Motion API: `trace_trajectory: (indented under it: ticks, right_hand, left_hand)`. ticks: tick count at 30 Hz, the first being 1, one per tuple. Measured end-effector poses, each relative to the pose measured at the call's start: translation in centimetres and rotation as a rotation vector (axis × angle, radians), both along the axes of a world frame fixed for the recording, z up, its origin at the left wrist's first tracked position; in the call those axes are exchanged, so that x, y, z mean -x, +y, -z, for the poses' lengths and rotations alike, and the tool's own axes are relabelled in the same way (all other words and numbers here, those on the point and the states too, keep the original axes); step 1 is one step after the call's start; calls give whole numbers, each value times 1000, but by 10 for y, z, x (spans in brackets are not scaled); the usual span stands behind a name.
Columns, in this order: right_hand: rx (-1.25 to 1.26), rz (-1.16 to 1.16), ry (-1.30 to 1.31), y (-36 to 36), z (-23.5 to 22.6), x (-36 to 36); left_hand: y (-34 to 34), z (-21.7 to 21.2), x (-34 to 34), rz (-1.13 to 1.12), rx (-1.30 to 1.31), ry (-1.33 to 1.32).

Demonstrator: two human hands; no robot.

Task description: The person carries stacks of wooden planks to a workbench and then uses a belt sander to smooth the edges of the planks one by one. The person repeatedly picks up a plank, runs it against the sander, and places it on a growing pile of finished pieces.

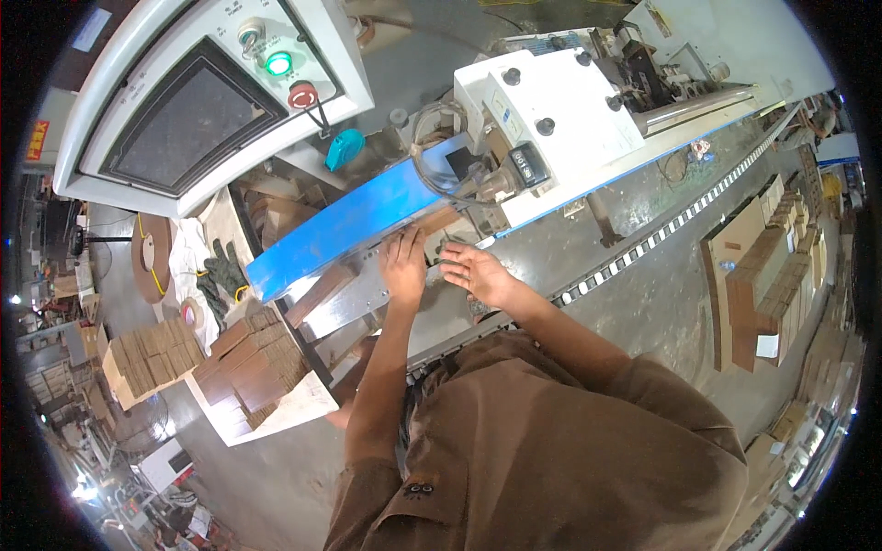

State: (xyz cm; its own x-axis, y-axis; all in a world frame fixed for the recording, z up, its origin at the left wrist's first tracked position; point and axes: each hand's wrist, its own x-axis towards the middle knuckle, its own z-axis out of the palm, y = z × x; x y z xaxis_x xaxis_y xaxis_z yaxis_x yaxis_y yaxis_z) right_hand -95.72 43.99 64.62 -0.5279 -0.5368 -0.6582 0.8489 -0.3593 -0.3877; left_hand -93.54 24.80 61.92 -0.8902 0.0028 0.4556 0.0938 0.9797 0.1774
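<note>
My left hand [404, 268] lies flat, fingers together, on the grey metal bed [367, 298] of a woodworking machine, right below a long blue guard [349, 225]. Just to its right, my right hand [473, 273] rests with fingers spread, holding nothing. A brown wooden strip [436, 221] shows at the fingertips of both hands, partly hidden under the guard. Another brown wooden piece [320, 292] lies on the bed left of my left hand. Whether my left hand presses on wood or bare metal I cannot tell.
A white machine head [551, 110] stands behind the hands. A control panel [184, 119] with a dark screen, a lit green button [278, 63] and a red button [301, 94] hangs at the upper left. Stacked wood pieces [253, 363] and black gloves [220, 275] lie left; more stacks [772, 275] right.
</note>
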Motion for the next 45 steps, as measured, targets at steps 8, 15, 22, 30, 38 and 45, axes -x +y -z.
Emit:
trace_trajectory:
  ticks: [8, 15, 22, 30, 38, 45]
  right_hand:
    - [143, 238, -167, -36, 3, 19]
    - [259, 282, -202, -42, -10, 8]
    - [244, 322, -137, -33, 5, 6]
    - [-9, 222, 267, 1, -4, 1]
    - [-66, 114, 380, 39, -24, -17]
    - [47, 63, 276, 18, -23, -28]
  left_hand:
    - [-11, 2, 2, 50, 70, -9]
    - [-22, -4, -10, 21, -4, -196]
    - [-6, -14, 1, 45, -66, -149]
    - [52, -11, 34, 25, -163, -148]
    - [51, 7, 39, -142, -196, 95]
    - [-57, -59, -77, -363, -87, 92]
